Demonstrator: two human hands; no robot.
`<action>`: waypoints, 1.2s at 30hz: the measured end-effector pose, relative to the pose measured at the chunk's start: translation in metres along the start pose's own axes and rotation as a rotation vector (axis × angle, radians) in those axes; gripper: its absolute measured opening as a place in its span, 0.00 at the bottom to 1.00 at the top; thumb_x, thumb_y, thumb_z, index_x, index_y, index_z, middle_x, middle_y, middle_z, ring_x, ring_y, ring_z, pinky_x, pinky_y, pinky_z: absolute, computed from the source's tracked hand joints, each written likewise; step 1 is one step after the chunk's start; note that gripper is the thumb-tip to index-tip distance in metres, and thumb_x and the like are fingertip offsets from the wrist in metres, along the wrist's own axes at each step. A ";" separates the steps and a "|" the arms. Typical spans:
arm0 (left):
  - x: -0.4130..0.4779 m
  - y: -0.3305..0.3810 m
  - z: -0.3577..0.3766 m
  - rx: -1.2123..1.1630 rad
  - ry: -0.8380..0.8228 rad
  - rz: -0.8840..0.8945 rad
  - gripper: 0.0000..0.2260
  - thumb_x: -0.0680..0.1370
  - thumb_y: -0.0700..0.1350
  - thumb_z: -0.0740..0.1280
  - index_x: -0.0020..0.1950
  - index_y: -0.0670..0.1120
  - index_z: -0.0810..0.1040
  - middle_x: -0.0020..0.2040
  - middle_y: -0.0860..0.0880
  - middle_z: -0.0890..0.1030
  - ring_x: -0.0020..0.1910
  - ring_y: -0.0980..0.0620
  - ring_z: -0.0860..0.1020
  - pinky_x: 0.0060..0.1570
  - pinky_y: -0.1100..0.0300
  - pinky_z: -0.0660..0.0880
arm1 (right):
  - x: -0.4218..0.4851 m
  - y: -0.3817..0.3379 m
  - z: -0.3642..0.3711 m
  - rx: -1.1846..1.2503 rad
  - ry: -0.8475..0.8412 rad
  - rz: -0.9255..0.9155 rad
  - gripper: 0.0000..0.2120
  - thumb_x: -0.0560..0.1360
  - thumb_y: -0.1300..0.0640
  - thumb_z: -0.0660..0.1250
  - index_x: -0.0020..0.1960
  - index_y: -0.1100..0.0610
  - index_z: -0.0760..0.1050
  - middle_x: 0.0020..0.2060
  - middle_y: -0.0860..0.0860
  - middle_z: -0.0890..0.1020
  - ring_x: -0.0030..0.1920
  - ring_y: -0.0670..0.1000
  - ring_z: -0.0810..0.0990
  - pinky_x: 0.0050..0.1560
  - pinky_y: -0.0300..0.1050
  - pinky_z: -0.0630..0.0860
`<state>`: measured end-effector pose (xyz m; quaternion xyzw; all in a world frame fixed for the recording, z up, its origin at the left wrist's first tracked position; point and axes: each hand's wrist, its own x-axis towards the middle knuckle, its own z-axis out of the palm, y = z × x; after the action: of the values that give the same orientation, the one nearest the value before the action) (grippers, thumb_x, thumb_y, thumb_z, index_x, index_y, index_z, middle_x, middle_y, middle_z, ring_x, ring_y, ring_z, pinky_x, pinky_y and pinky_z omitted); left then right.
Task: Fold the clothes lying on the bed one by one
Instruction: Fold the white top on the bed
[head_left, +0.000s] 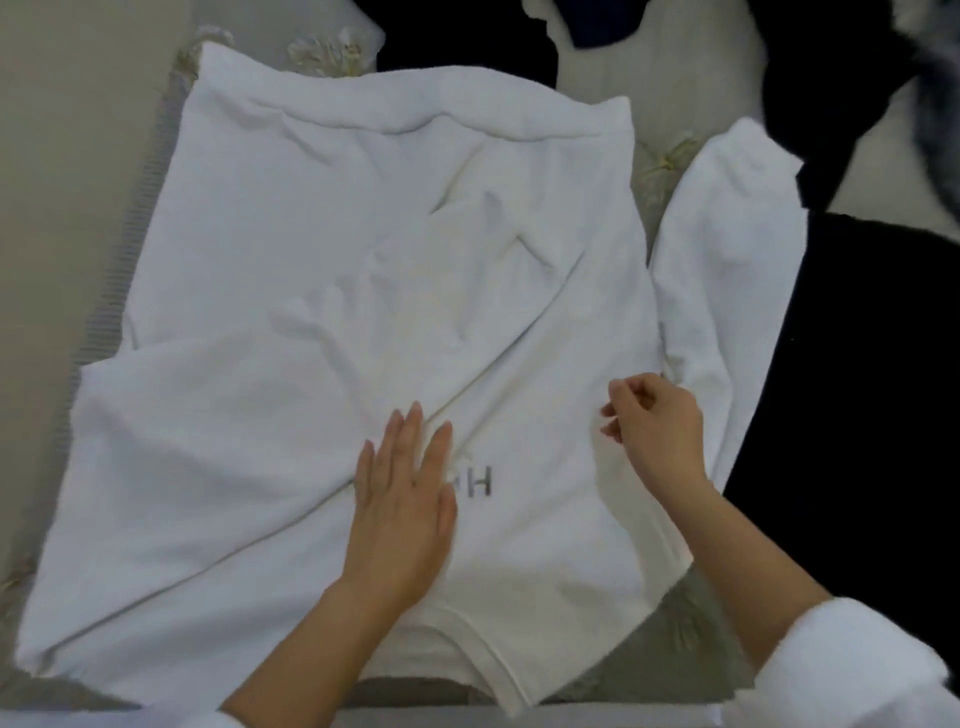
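Sweatshirt (363, 286) spread on bed (654, 644). Left hand (405, 499), fingers straight, presses it, hiding part of grey lettering (480, 480). Right hand (657, 423) at its 3 o'clock, fingers curled; whether it grips cloth we cannot tell.

I see the white sweatshirt (363, 249) lying flat on the bed (52, 208), collar nearest me and one side folded diagonally across its front. Dark clothes (852, 364) lie beside it.

The left hand (405, 499) lies flat on the white sweatshirt (311, 260), fingers (415, 431) straight. The right hand (657, 423) hangs near the sweatshirt's right edge, fingers curled; whether they pinch cloth is unclear.
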<state>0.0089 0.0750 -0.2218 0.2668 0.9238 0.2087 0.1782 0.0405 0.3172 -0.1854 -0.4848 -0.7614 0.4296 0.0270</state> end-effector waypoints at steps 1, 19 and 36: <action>0.004 0.020 0.013 0.012 -0.011 0.085 0.23 0.79 0.47 0.55 0.73 0.43 0.67 0.75 0.39 0.62 0.74 0.40 0.60 0.71 0.41 0.58 | 0.013 0.003 -0.021 -0.046 0.063 -0.036 0.08 0.77 0.55 0.64 0.39 0.52 0.76 0.34 0.49 0.82 0.31 0.45 0.80 0.35 0.39 0.76; 0.041 0.161 0.116 0.056 -0.303 0.153 0.26 0.78 0.57 0.31 0.73 0.52 0.28 0.73 0.50 0.26 0.73 0.50 0.27 0.71 0.51 0.28 | 0.127 0.027 -0.126 0.560 0.219 0.132 0.07 0.68 0.61 0.68 0.32 0.59 0.77 0.31 0.51 0.80 0.31 0.48 0.77 0.33 0.40 0.73; 0.015 0.168 0.099 -0.489 -0.526 0.160 0.26 0.82 0.57 0.50 0.78 0.59 0.42 0.78 0.56 0.37 0.76 0.56 0.38 0.74 0.59 0.39 | 0.054 -0.061 -0.072 0.825 -0.008 -0.134 0.07 0.73 0.58 0.66 0.48 0.60 0.75 0.43 0.54 0.76 0.46 0.51 0.75 0.51 0.47 0.72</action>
<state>0.1108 0.2422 -0.2286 0.3324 0.7453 0.3610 0.4513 0.0016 0.3937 -0.1186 -0.3813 -0.5553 0.6977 0.2439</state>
